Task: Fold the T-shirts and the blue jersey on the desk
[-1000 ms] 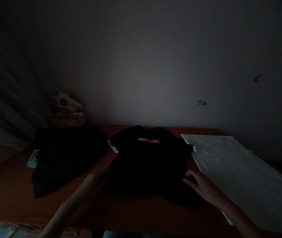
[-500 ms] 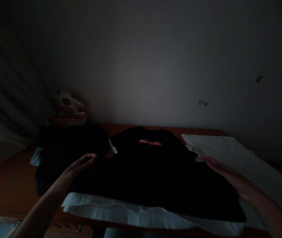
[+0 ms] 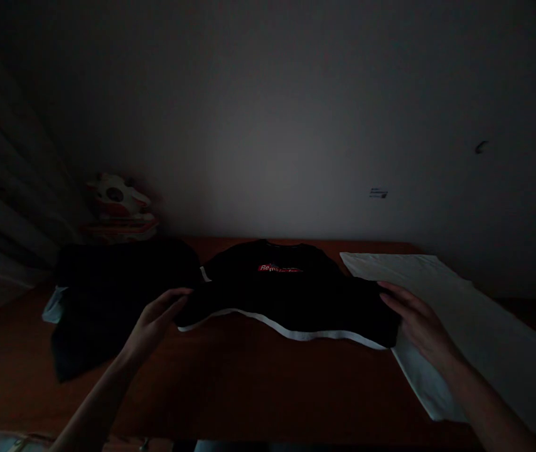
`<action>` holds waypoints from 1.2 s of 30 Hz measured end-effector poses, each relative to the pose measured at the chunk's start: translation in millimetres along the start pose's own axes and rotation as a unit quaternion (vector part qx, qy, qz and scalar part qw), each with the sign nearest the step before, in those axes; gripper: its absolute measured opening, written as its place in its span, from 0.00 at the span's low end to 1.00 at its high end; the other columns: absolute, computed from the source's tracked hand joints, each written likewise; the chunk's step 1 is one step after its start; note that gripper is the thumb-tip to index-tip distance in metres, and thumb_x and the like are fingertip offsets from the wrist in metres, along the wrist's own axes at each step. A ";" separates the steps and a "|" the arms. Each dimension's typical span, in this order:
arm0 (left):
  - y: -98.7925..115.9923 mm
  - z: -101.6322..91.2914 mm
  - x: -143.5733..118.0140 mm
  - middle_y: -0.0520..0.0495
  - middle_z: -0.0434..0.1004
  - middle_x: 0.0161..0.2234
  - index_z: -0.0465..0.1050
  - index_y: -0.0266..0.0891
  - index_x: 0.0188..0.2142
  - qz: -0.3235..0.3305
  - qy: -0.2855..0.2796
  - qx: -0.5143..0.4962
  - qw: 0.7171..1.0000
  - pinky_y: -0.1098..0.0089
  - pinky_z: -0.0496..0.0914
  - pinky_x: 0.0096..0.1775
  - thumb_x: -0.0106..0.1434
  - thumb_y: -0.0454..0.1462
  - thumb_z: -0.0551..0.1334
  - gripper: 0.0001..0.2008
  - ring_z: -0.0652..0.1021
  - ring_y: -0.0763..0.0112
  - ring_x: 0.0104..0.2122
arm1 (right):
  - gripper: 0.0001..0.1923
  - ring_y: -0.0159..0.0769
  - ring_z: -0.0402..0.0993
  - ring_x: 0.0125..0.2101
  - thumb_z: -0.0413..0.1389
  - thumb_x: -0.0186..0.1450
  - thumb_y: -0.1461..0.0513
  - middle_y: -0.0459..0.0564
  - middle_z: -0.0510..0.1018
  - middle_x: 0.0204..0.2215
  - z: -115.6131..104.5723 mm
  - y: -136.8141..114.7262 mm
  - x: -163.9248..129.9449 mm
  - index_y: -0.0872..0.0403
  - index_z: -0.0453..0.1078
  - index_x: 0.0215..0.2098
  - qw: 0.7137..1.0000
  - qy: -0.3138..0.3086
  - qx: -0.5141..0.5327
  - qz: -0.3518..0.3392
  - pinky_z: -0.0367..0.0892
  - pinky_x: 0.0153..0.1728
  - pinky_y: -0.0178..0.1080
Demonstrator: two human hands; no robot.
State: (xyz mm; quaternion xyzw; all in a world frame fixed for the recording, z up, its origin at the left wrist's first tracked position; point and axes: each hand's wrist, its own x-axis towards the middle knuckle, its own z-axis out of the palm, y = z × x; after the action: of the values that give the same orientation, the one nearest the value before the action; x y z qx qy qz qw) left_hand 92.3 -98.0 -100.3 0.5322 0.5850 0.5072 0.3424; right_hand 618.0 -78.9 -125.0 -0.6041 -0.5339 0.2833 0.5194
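On the wooden table [image 3: 258,389], both hands' fingers pinch the black T-shirt's [image 3: 287,295] folded hem: left hand [image 3: 155,320]; right hand [image 3: 413,323]

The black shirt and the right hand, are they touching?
Touching. The head view shows the right hand gripping the folded black shirt at its right end, fingers on the cloth.

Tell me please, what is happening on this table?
A person is handling a black T-shirt that lies on a brown table in a dim room. The left hand holds its lower left corner and the right hand its lower right corner, with the bottom part folded up so a white edge shows along the fold. A dark garment lies to the left and a white cloth to the right.
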 end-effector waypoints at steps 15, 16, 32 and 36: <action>-48.5 46.0 60.6 0.41 0.82 0.48 0.76 0.42 0.50 0.160 -0.112 0.291 0.937 0.59 0.71 0.53 0.65 0.52 0.56 0.23 0.80 0.54 0.48 | 0.26 0.50 0.77 0.46 0.51 0.64 0.41 0.59 0.80 0.45 27.6 20.3 20.8 0.51 0.73 0.44 0.955 -0.031 -0.267 -0.129 0.71 0.50 0.51; -51.7 56.6 66.6 0.39 0.80 0.52 0.74 0.41 0.54 0.186 -0.124 0.325 0.919 0.57 0.68 0.56 0.66 0.51 0.55 0.24 0.78 0.53 0.53 | 0.27 0.51 0.77 0.48 0.50 0.65 0.42 0.60 0.79 0.47 37.5 24.9 25.2 0.52 0.72 0.48 0.945 -0.032 -0.299 -0.132 0.69 0.52 0.52; -89.8 50.7 98.7 0.32 0.77 0.55 0.78 0.37 0.45 0.191 -0.106 0.546 0.809 0.46 0.61 0.62 0.65 0.37 0.52 0.17 0.70 0.47 0.62 | 0.30 0.53 0.68 0.60 0.50 0.69 0.45 0.63 0.73 0.58 94.6 60.9 65.6 0.56 0.68 0.59 0.863 -0.119 -0.469 -0.143 0.61 0.60 0.50; -70.7 85.0 87.3 0.32 0.69 0.63 0.67 0.32 0.61 0.176 -0.083 0.551 0.812 0.51 0.64 0.61 0.71 0.44 0.48 0.26 0.70 0.49 0.63 | 0.32 0.54 0.75 0.51 0.52 0.67 0.43 0.65 0.76 0.53 90.5 53.2 78.2 0.57 0.69 0.58 0.867 -0.027 -0.495 -0.059 0.69 0.47 0.47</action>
State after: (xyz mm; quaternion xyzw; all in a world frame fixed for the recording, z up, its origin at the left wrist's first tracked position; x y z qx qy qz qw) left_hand 135.5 11.9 -177.2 0.7654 0.6323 0.1057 -0.0561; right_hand 576.5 29.8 -185.0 -0.7416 -0.6522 -0.0331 0.1536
